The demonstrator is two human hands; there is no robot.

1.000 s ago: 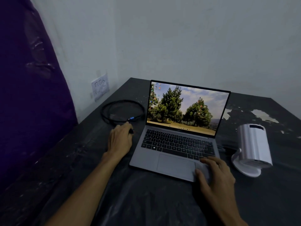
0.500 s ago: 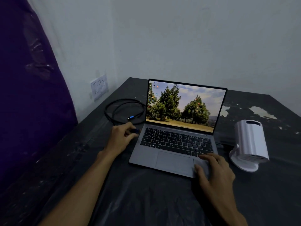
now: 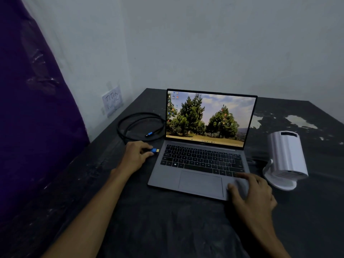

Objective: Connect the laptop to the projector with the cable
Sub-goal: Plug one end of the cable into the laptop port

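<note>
A grey laptop (image 3: 197,175) stands open on the dark table, its screen showing pine trees. My left hand (image 3: 136,156) grips a blue cable plug (image 3: 154,150) with a gold tip, held just left of the laptop's left edge and pointing at it. The black cable (image 3: 130,125) lies coiled behind that hand, its other blue plug (image 3: 149,134) resting inside the coil. My right hand (image 3: 251,194) rests flat on the laptop's front right corner. A white cylindrical projector (image 3: 286,157) on a round base sits to the right of the laptop.
The table (image 3: 167,224) is covered in wrinkled black sheet, with torn pale patches (image 3: 297,122) at the back right. A purple plastic-wrapped panel (image 3: 33,127) leans on the left. A taped paper label (image 3: 112,100) hangs on the white wall near the corner.
My left hand has lifted one cable plug from beside the coil and brought it right, up to the laptop's left edge, so the blue and gold tip now shows. The right hand stays put.
</note>
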